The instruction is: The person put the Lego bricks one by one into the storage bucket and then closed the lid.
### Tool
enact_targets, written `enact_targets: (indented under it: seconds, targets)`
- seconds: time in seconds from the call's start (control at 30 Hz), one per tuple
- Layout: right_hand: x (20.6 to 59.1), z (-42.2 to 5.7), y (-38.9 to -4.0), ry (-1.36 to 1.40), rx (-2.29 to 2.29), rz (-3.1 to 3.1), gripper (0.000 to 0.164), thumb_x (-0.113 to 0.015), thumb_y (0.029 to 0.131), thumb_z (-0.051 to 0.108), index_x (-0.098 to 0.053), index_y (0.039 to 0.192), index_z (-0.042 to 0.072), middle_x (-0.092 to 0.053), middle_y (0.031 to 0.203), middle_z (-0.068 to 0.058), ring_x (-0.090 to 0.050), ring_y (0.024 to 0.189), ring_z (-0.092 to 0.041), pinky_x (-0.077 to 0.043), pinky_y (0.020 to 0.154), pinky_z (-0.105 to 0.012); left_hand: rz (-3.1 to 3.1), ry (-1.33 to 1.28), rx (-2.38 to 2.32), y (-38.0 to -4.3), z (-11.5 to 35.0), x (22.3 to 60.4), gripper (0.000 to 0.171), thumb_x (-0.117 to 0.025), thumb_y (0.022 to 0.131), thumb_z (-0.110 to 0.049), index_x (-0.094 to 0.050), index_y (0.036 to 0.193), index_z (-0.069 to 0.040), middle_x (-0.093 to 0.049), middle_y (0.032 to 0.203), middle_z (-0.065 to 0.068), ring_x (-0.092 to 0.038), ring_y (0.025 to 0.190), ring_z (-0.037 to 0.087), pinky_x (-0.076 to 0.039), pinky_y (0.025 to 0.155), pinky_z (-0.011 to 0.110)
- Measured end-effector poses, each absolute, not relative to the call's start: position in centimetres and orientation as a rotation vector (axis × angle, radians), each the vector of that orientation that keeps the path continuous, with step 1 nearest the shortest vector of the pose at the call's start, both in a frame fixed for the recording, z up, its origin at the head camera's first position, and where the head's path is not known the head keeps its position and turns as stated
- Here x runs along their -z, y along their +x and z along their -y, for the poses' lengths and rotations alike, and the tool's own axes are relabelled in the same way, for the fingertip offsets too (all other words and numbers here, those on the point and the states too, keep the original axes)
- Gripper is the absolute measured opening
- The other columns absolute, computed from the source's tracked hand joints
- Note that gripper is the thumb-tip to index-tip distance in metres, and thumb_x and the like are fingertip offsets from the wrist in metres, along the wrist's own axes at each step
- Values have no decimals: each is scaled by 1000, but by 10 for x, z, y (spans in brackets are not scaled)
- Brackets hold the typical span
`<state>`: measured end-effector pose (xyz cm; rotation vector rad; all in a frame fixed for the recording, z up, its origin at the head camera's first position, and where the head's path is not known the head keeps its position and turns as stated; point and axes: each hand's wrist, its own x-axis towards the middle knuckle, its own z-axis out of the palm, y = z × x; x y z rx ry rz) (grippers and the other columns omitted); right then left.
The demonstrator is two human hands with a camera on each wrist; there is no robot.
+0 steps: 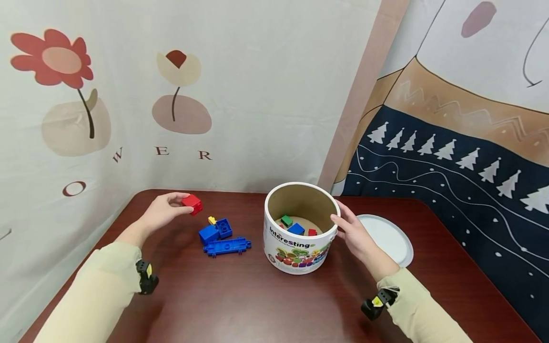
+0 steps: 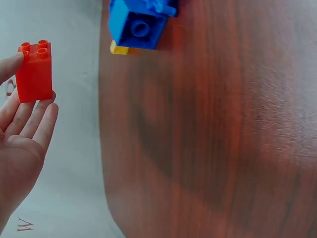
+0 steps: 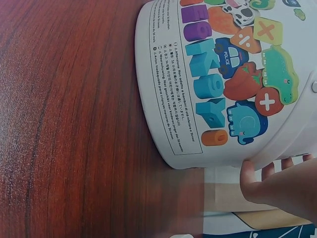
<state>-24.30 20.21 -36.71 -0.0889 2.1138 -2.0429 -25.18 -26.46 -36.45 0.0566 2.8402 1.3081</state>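
Observation:
My left hand [image 1: 165, 210] pinches a red toy brick [image 1: 192, 204] between thumb and fingers, above the table's left side. In the left wrist view the studs of that red brick [image 2: 34, 73] face up. Just right of this hand lie a blue brick [image 1: 208, 235], another blue brick [image 1: 224, 228], a small yellow piece [image 1: 212, 220] and a flat blue wheeled base [image 1: 227, 246]. My right hand [image 1: 353, 234] grips the right rim of a white printed bucket [image 1: 296, 257], thumb on its outside in the right wrist view. Inside are a green brick [image 1: 286, 220], a blue brick [image 1: 296, 229] and red pieces [image 1: 312, 232].
A round white lid [image 1: 388, 240] lies on the dark red-brown table [image 1: 240, 305], behind and right of my right hand. A printed fabric backdrop [image 1: 257, 95] rises along the table's far edge. Another patterned cloth [image 1: 450, 157] hangs at the right.

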Motion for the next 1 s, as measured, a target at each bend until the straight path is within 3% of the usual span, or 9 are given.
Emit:
enact_targets:
  seconds: [0.5,1.0]
  targets:
    - [364,-201,-241,-83,2036,-2113,56,-42,99,18,-19,150,15,-18,155,-12,-23,137,-34,-25,111,-54,-2808,133,-1319,-252,241,319,65,-59,90,-41,-40,139,-4,-48,133,24,-49,118,38,-47,92,49]
    - [368,-202,-244,-77,2056,-2093,56,-41,98,16,-19,150,14,-17,156,-12,-22,136,-32,-25,111,-54,-2776,277,-1361,-262,205,294,57,-62,88,-39,-48,134,-9,-55,129,19,-54,116,33,-47,93,47]
